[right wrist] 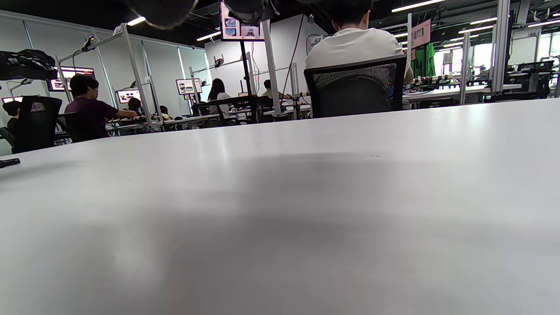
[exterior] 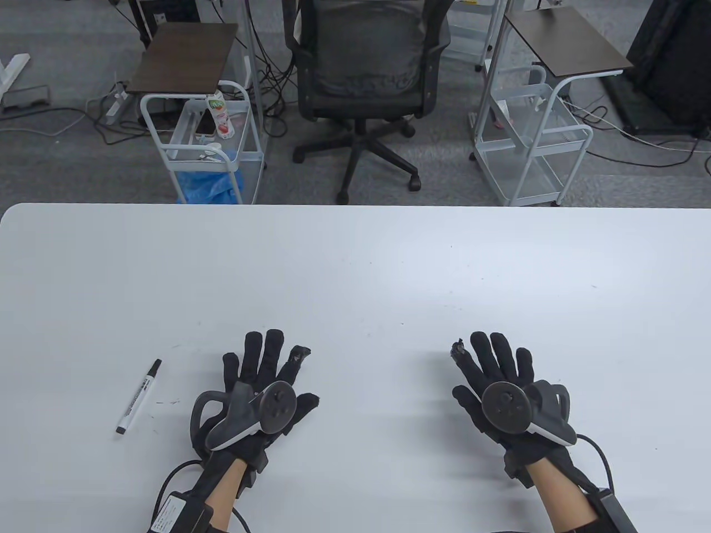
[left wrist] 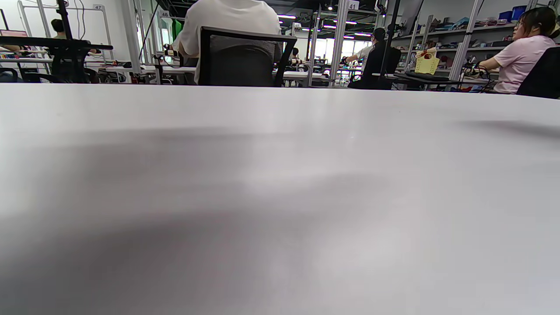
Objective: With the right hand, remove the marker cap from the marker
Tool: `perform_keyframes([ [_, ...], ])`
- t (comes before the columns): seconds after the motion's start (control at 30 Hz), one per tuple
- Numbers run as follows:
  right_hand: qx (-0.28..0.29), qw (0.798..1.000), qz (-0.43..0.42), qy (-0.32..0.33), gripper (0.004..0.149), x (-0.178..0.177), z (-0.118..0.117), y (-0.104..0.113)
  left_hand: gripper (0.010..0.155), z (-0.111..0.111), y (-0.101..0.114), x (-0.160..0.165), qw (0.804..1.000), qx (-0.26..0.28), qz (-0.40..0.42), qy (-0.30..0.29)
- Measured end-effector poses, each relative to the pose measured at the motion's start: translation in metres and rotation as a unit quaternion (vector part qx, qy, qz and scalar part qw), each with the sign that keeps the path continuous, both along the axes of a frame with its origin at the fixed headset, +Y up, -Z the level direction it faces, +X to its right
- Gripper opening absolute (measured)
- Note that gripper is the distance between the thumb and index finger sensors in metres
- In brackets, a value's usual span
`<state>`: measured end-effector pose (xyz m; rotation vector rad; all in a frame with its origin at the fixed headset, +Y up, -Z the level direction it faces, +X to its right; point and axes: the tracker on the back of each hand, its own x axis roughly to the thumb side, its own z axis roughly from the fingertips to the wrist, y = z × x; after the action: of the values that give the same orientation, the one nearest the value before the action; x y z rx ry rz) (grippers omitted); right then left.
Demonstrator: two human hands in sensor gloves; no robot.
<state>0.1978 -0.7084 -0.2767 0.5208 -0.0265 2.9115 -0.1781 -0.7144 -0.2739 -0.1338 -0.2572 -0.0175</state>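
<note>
A white marker [exterior: 139,396] with a black cap on its far end lies on the white table [exterior: 355,266], near the front left. My left hand [exterior: 266,372] rests flat on the table, fingers spread, just right of the marker and apart from it. My right hand [exterior: 491,369] rests flat further right, fingers spread, holding nothing. In the right wrist view a dark tip of the marker [right wrist: 9,162] shows at the far left edge, and gloved fingertips [right wrist: 162,11] hang at the top. The left wrist view shows only bare tabletop.
An office chair [exterior: 364,83] and two white carts [exterior: 203,144] [exterior: 533,150] stand beyond the table's far edge. Other people sit at desks in the background of both wrist views.
</note>
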Motion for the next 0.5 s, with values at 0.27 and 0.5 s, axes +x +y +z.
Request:
perform_keyframes([
  [0.27,0.002,1.000,-0.009,0.006,0.070,0.001,0.000,0.002,0.088,0.002,0.008,-0.002,1.000,0.012,0.004,0.013],
  [0.5,0.002,1.000,-0.020,0.003,0.070,0.005,0.001,0.005,0.088,-0.011,0.046,-0.037,0.996,0.048,0.027,0.076],
])
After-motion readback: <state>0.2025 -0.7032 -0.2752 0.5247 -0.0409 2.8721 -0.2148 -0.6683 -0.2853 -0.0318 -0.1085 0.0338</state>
